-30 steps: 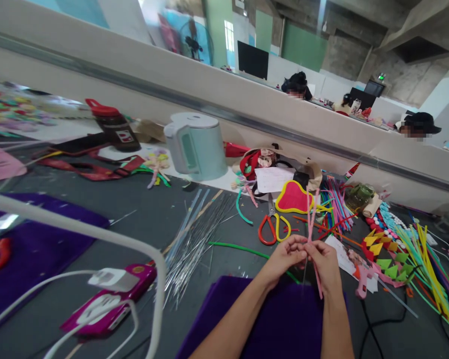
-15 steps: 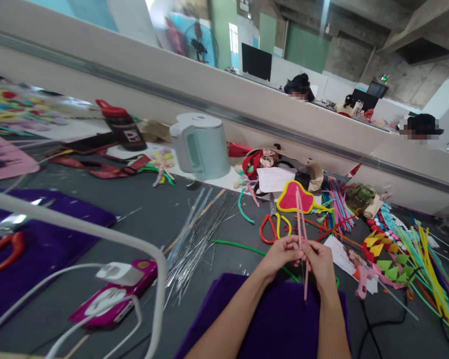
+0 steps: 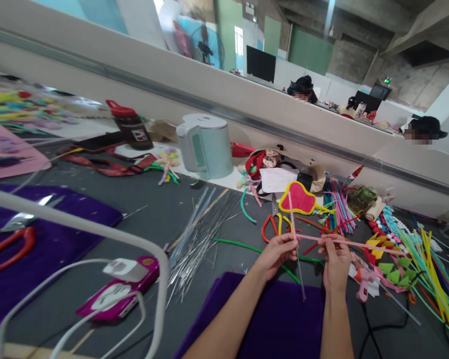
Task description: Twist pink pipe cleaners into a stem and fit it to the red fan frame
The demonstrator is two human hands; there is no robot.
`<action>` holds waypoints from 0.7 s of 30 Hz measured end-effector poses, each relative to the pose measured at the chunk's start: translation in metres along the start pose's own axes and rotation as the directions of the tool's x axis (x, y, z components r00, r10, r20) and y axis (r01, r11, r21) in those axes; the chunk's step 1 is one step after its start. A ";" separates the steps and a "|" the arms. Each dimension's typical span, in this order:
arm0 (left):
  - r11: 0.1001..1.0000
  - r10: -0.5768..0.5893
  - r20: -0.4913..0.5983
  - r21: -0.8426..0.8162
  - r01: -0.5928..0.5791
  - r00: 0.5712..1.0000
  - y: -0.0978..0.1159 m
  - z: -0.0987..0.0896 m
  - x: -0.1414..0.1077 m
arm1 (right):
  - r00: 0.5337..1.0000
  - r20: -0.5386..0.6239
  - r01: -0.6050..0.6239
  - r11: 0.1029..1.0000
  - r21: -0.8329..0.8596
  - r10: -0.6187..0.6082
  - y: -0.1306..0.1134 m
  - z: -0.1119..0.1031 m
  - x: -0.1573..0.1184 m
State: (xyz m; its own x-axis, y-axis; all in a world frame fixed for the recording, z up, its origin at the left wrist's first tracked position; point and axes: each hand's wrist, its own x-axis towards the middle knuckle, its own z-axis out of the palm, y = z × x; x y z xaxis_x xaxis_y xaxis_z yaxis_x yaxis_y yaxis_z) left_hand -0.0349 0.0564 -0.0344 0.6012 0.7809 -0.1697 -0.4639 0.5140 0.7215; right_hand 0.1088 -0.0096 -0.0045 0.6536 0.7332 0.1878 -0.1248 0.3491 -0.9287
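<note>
My left hand is closed in a pinch where a pink pipe cleaner meets a thin wire-like stick. One pink length rises from that pinch; another runs right, nearly level, through the closed fingers of my right hand. Whether both lengths are one bent piece I cannot tell. The thin stick slants down over the folded purple cloth below my hands. Just beyond them lie scissors with orange and yellow handles and a red shape with a yellow edge. A green pipe cleaner passes behind my hands.
Thin metal wires lie in a loose pile to the left. Farther back stand a pale blue kettle and a dark red-lidded bottle. A white frame bar crosses the left front. Coloured pipe cleaners lie at right.
My right hand has moved right, away from my left. The pink lengths, close together and upright before, now spread apart, one swung out to the right. The view has shifted slightly.
</note>
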 end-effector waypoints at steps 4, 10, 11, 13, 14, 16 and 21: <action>1.000 0.020 -0.017 -0.014 -0.020 1.000 0.000 0.001 0.000 | 1.000 0.024 0.007 1.000 -0.030 -0.006 0.001 0.002 -0.002; 1.000 0.017 -0.030 -0.005 -0.017 0.999 -0.001 0.007 -0.002 | 0.995 0.098 -0.005 0.997 -0.078 0.012 0.001 0.003 -0.006; 1.000 0.011 -0.024 0.006 -0.011 1.000 -0.002 0.008 -0.003 | 0.991 0.134 -0.014 0.995 -0.101 0.028 0.001 0.005 -0.007; 1.000 0.001 0.005 0.029 -0.001 1.000 -0.003 0.010 -0.004 | 0.976 0.211 -0.027 0.987 -0.160 0.061 0.001 0.007 -0.010; 0.999 -0.001 0.020 0.036 0.000 1.000 -0.003 0.011 -0.005 | 0.968 0.238 -0.028 0.982 -0.189 0.073 0.001 0.008 -0.011; 0.999 0.003 0.023 0.035 -0.004 1.000 -0.003 0.010 -0.004 | 0.972 0.226 -0.023 0.978 -0.206 0.071 0.001 0.008 -0.011; 0.997 0.054 -0.069 -0.057 -0.058 0.996 0.003 0.002 -0.002 | 0.998 0.042 -0.059 0.997 0.050 0.057 0.002 0.001 -0.002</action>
State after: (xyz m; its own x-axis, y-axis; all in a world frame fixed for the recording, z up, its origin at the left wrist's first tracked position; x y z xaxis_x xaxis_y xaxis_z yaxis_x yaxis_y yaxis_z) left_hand -0.0362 0.0560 -0.0308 0.5289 0.8302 -0.1760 -0.5343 0.4869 0.6910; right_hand 0.1063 -0.0101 -0.0060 0.6136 0.7756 0.1481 -0.2004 0.3343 -0.9209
